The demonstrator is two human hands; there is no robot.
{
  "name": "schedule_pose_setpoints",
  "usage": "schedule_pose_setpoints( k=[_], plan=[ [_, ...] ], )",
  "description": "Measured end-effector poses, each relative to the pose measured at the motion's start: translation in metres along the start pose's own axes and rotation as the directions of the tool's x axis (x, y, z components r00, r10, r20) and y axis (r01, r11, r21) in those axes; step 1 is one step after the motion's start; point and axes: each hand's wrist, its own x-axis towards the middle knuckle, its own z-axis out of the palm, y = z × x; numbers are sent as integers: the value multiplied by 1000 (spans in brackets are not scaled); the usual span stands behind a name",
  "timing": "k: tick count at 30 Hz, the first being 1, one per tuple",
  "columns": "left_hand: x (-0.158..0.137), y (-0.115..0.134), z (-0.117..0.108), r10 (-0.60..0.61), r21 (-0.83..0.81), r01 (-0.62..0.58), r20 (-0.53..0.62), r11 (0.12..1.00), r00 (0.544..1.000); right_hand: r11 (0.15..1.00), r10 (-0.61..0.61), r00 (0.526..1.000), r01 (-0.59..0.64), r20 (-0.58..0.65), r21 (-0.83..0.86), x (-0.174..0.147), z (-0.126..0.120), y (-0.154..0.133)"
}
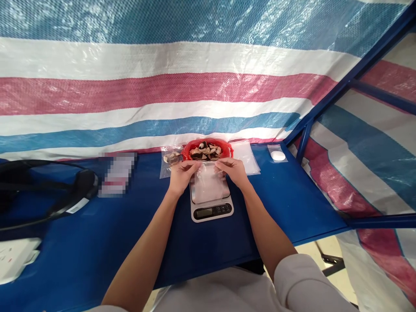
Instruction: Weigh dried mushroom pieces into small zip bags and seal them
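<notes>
Between both hands hangs a clear plastic bag (pixel 209 184), held by its top edge over the kitchen scale (pixel 212 212). My left hand (pixel 182 175) pinches the bag's left corner, thumb against fingers. The right corner is pinched the same way by my right hand (pixel 234 171). The bag looks flat, and the scale's plate shows behind it. Just beyond the hands sits a red mesh bag (pixel 227 149) with its mouth spread, full of dark and pale dried slices (pixel 206 151). The scale's display shows no digits I can read.
Left of the red bag lies a clear bag (pixel 165 169) with some slices in it. Flat plastic bags (pixel 248 158) are at its right. A small bag with a white oval object (pixel 277 156) lies farther right. Black headgear (pixel 74 190) and a white box (pixel 16 258) occupy the left side.
</notes>
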Motion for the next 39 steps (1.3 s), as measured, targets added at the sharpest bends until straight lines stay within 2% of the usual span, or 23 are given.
schedule_pose_setpoints(
  k=[5, 11, 16, 21, 24, 27, 31, 35, 39],
  plan=[
    [1, 4, -1, -13, 17, 13, 0, 1000, 1000, 1000, 20, 999, -19, -36, 17, 0, -4, 1],
    [-2, 17, 5, 87, 111, -90, 30, 990, 996, 1000, -1, 999, 2, -32, 30, -2, -17, -11],
    [-4, 39, 27, 183, 197, -201, 105, 960, 978, 999, -18, 997, 21, -71, 39, 4, -49, -17],
    [-2, 51, 62, 325, 263, -375, 215, 889, 921, 1000, -20, 987, 23, -158, 16, 18, -96, -21],
    [-2, 47, 83, 384, 346, -484, 320, 804, 866, 999, -36, 976, 34, -215, -14, 28, -121, -23],
    [-4, 38, 101, 416, 396, -613, 478, 684, 774, 998, -39, 973, 29, -227, -48, 40, -138, -23],
    [-9, 28, 118, 368, 474, -733, 649, 487, 665, 991, -56, 981, 32, -187, -130, 60, -148, -16],
    [-14, 21, 127, 235, 566, -766, 735, 304, 636, 949, -132, 983, 90, -124, -301, 79, -153, -5],
    [-18, 15, 131, 167, 599, -771, 755, 216, 634, 854, -214, 974, 153, -69, -498, 92, -154, 4]
  ],
)
